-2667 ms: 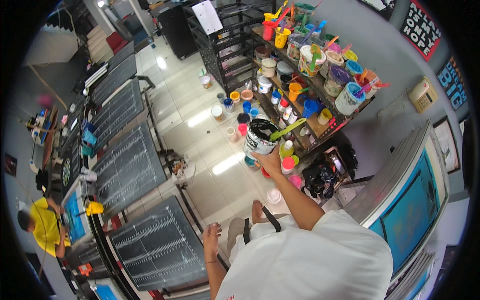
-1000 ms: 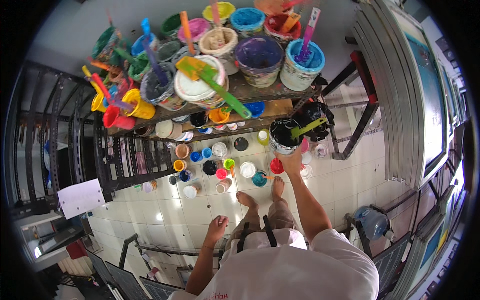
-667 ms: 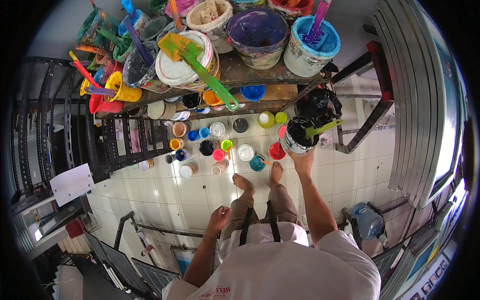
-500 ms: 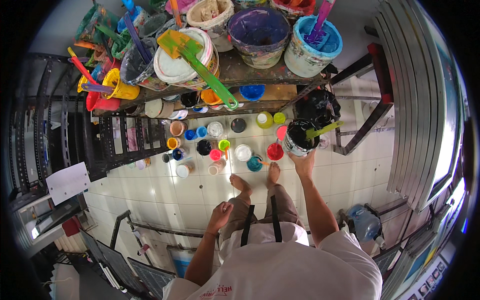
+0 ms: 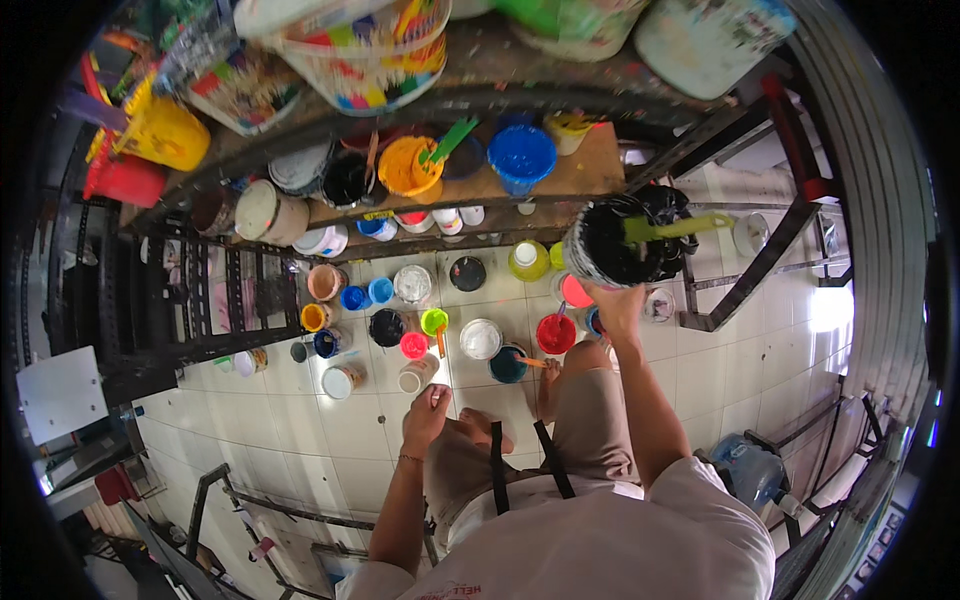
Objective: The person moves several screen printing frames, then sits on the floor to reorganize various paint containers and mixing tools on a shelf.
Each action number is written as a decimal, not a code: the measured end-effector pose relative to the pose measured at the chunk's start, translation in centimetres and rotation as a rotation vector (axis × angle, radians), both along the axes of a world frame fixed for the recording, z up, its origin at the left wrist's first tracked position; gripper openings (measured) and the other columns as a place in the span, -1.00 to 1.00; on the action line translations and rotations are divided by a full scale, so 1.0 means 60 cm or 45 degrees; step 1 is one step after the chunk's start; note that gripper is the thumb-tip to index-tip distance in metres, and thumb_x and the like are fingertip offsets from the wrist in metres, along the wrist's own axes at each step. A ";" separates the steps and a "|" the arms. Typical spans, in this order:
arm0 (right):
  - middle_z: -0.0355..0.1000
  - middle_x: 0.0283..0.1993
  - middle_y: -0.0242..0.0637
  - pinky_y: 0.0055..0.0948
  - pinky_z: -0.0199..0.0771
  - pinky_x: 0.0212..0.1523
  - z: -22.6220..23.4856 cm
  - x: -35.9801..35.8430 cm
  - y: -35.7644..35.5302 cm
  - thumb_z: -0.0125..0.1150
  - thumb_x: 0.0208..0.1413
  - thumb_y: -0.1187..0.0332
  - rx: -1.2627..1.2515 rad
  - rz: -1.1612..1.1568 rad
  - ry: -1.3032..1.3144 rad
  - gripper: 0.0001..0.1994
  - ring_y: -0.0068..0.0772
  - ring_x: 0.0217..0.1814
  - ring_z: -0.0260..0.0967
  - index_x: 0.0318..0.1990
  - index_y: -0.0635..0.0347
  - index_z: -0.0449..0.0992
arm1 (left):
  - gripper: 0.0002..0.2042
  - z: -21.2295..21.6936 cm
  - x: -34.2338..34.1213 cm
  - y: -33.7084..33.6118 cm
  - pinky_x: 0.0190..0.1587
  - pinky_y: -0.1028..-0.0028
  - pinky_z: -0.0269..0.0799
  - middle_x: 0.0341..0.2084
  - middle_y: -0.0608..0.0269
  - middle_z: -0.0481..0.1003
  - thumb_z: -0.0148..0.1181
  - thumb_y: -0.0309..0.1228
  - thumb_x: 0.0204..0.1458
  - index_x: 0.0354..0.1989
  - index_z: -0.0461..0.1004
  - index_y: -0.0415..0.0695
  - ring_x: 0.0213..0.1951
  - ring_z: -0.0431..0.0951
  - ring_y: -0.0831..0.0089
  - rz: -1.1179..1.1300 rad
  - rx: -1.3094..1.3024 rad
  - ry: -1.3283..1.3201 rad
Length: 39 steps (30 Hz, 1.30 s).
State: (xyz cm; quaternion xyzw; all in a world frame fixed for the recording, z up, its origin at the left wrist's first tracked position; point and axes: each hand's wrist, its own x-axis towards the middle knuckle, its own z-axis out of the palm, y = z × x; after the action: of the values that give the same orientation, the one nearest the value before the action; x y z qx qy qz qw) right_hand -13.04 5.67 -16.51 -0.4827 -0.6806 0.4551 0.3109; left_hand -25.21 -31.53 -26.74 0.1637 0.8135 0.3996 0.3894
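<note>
My right hand [image 5: 618,308] grips from below a tub of black paint [image 5: 612,245] with a yellow-green stirring stick [image 5: 680,227] lying across its top. I hold the tub up beside the right end of a wooden shelf [image 5: 575,178]. My left hand [image 5: 428,412] hangs low near my left knee, fingers loosely curled, with nothing in it. Below it on the tiled floor stand several small open paint pots, among them a red one [image 5: 555,333], a white one [image 5: 481,338] and a green one [image 5: 434,321].
A dark metal rack [image 5: 500,90] carries large paint buckets on top and an orange pot [image 5: 410,165] and a blue pot [image 5: 522,155] on the wooden shelf. A black frame [image 5: 745,275] stands at right. A blue water jug [image 5: 750,475] sits behind me.
The view has closed in on the rack and its lower shelf. My right hand still holds the black tub, now nearer the shelf's right end. My left hand stays low.
</note>
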 end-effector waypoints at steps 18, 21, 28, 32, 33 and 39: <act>0.53 -0.20 -0.21 -0.44 0.43 -0.06 -0.251 0.041 0.036 0.42 -0.21 0.45 0.242 -0.039 0.189 -0.60 -0.41 -0.21 0.44 -0.17 0.47 0.50 | -0.81 -0.307 -0.111 0.124 -0.25 0.55 0.39 -0.38 0.25 0.53 0.06 -0.39 0.20 -0.16 0.48 -0.26 -0.36 0.48 0.56 0.006 0.534 0.186; 0.55 -0.20 -0.22 -0.46 0.43 -0.10 -0.223 0.016 0.038 0.43 -0.20 0.41 0.368 -0.029 0.241 -0.61 -0.43 -0.21 0.46 -0.19 0.48 0.52 | -0.80 -0.325 -0.098 0.137 -0.24 0.55 0.39 -0.37 0.22 0.54 0.06 -0.40 0.20 -0.16 0.47 -0.29 -0.35 0.49 0.54 -0.040 0.525 0.185; 0.50 -0.09 -0.07 -0.34 0.36 0.04 -0.130 -0.102 0.057 0.51 -0.29 0.30 0.736 -0.172 0.262 -0.37 -0.22 -0.06 0.44 -0.03 0.41 0.40 | -0.81 -0.329 -0.093 0.151 -0.25 0.54 0.39 -0.38 0.20 0.55 0.08 -0.40 0.19 -0.15 0.49 -0.26 -0.35 0.49 0.55 -0.012 0.604 0.153; 0.43 0.00 0.03 -0.27 0.32 0.10 -0.094 -0.130 0.051 0.52 -0.29 0.22 0.796 -0.233 0.196 -0.22 -0.06 0.04 0.40 0.10 0.41 0.25 | -0.81 -0.230 -0.114 0.216 -0.30 0.48 0.38 -0.43 0.16 0.51 0.12 -0.43 0.13 -0.15 0.49 -0.26 -0.39 0.46 0.47 -0.020 0.779 0.572; 0.43 0.01 0.04 -0.27 0.32 0.10 -0.085 -0.130 0.045 0.52 -0.28 0.21 0.773 -0.243 0.193 -0.21 -0.05 0.04 0.40 0.10 0.41 0.24 | -0.80 -0.180 -0.119 0.253 -0.30 0.47 0.38 -0.40 0.14 0.50 0.14 -0.44 0.11 -0.14 0.48 -0.27 -0.39 0.46 0.45 -0.007 0.865 0.598; 0.36 0.07 0.12 -0.21 0.28 0.14 -0.073 -0.142 0.053 0.50 -0.31 0.19 0.822 -0.243 0.188 -0.15 0.04 0.13 0.33 0.15 0.43 0.20 | -0.55 0.046 -0.156 0.469 -0.28 0.27 0.41 -0.07 -0.09 0.36 0.24 -0.42 0.00 0.04 0.31 -0.36 -0.39 0.47 0.23 0.014 1.042 0.988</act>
State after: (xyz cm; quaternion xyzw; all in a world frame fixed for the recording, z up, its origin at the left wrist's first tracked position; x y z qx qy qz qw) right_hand -21.56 8.87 -20.88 -0.3869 -0.7169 0.2188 0.5371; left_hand -34.57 -3.40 -23.99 0.4322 0.6766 0.5951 -0.0357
